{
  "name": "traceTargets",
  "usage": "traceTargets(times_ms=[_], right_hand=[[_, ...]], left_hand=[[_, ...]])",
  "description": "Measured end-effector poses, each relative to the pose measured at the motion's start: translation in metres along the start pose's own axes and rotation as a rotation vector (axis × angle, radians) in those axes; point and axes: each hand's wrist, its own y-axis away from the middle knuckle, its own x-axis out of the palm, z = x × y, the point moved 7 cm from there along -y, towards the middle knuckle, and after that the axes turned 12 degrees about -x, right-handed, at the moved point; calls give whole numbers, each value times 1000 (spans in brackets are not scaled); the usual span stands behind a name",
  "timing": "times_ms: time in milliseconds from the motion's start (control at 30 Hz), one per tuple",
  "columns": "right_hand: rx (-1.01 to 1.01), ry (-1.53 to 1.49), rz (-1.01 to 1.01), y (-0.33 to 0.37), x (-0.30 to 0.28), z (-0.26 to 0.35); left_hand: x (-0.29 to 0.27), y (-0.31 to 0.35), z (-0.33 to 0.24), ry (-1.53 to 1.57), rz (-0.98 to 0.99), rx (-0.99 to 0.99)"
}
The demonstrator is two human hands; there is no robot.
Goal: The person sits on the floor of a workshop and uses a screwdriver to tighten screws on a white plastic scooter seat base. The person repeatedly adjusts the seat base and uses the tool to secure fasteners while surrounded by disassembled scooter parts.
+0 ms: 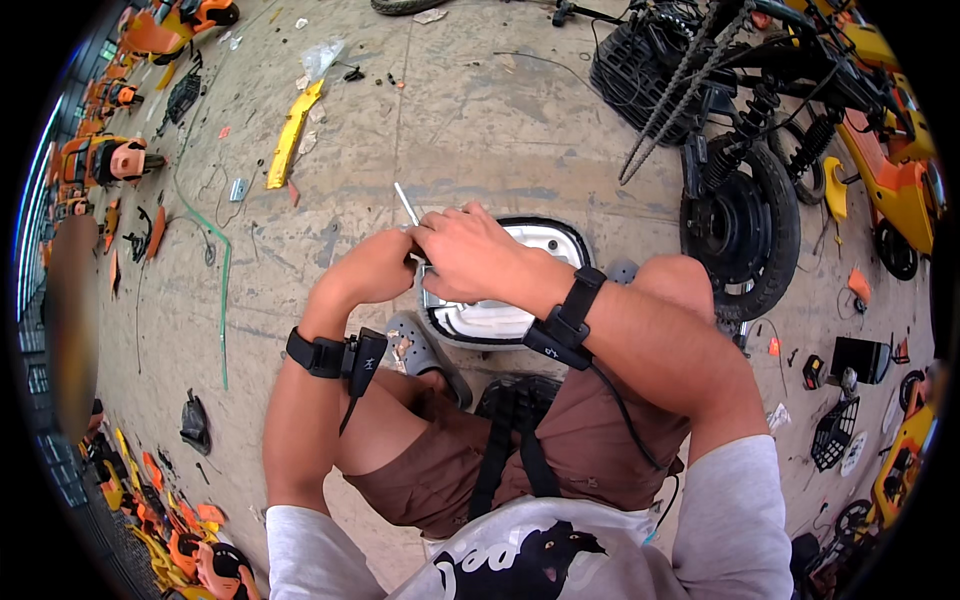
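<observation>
A scooter seat [548, 243] lies upside down on the floor before me, showing its white plastic underside inside a black rim. My left hand [375, 266] is closed at the left end of the seat, its fingertips against my right hand. My right hand [468, 252] reaches over the seat, also closed, its fingers meeting the left. A thin silver rod [407, 203] sticks up and away from where the hands meet, by the right fingertips. Something small and dark [418, 256] shows between the hands; the fingers hide most of it.
A partly stripped scooter with a black wheel [738, 228] stands at right, chains hanging beside it. Ahead on the left lie a yellow strip [294, 135] and a green cord [226, 300]. A grey clog [430, 355] is near the seat. Orange scooters and loose parts line both sides.
</observation>
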Motion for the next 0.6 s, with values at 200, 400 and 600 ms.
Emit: traceTargets(times_ms=[200, 400, 600], right_hand=[[-69, 39, -10, -5, 0, -3], [-81, 95, 39, -4, 6, -5], [-140, 244, 201, -3, 7, 4]], left_hand=[[-4, 6, -7, -192, -146, -88], [-16, 6, -14, -86, -333, -7], [-17, 5, -17, -63, -281, -72]])
